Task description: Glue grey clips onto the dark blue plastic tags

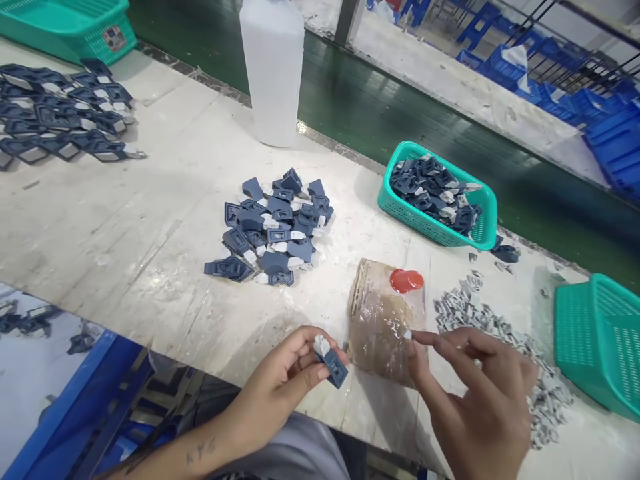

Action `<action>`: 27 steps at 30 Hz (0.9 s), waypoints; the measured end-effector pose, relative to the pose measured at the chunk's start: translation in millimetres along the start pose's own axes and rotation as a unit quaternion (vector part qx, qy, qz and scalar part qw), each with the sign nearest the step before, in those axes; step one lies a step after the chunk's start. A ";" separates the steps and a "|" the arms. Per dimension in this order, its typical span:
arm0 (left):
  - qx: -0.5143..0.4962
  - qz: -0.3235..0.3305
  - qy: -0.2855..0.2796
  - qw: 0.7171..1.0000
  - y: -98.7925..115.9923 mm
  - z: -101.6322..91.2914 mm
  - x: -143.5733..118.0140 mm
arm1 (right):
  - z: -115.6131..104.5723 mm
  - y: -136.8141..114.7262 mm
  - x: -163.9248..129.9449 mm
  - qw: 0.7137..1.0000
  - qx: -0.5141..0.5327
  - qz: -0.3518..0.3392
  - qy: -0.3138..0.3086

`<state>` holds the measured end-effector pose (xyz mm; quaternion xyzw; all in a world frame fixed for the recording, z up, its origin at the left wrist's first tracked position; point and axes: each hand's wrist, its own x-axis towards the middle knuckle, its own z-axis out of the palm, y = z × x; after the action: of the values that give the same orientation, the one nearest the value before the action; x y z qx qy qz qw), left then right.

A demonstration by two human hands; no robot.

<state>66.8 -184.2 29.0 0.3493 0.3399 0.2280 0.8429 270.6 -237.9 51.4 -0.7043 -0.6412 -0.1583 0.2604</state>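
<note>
My left hand [295, 377] pinches a dark blue plastic part [335, 370] with a white piece at its upper end, held over the table's front edge. Between the thumb and index finger of my right hand [475, 393] is a small white plastic piece [408, 335]. That hand is over the right edge of a brown cardboard pad [373, 320] with a wet, shiny film and a red cap-like object [406, 281] on it. Under and beyond the right hand spreads a heap of small grey-white pieces [547, 407]. A loose pile of dark blue parts [280, 230] lies beyond my left hand.
A green basket [430, 230] filled with blue parts stands at the back right. Another green basket [580, 333] is at the right edge, a third [65, 40] at far left near rows of blue parts [65, 117]. A white bottle [274, 73] stands at the back beside a green belt [200, 50].
</note>
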 end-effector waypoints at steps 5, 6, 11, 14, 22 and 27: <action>0.020 -0.011 0.014 1.000 1.8 0.8 0.0 | 3.4 5.2 -1.7 1.000 -0.027 0.003 0.000; 0.020 -0.011 0.012 1.000 1.7 1.0 0.1 | 1.1 2.4 -1.7 1.000 -0.015 0.008 -0.004; 0.050 0.004 0.012 0.999 3.4 3.5 -0.5 | -13.7 -35.0 -8.2 0.992 0.100 0.068 -0.039; 0.075 -0.010 0.025 0.997 4.5 5.2 -2.0 | -9.2 -49.9 -17.1 0.981 0.166 0.030 -0.094; 0.097 -0.019 0.022 0.995 3.9 3.7 -2.7 | 6.2 -57.0 -28.7 0.978 0.181 0.061 -0.087; 0.116 -0.021 0.027 0.993 0.4 2.5 -2.0 | 6.4 -57.8 -29.4 0.981 0.166 0.033 -0.091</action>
<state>67.3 -186.3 31.4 0.4316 0.3939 0.1783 0.7917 209.2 -255.9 39.2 -0.6834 -0.6558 0.0237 0.3199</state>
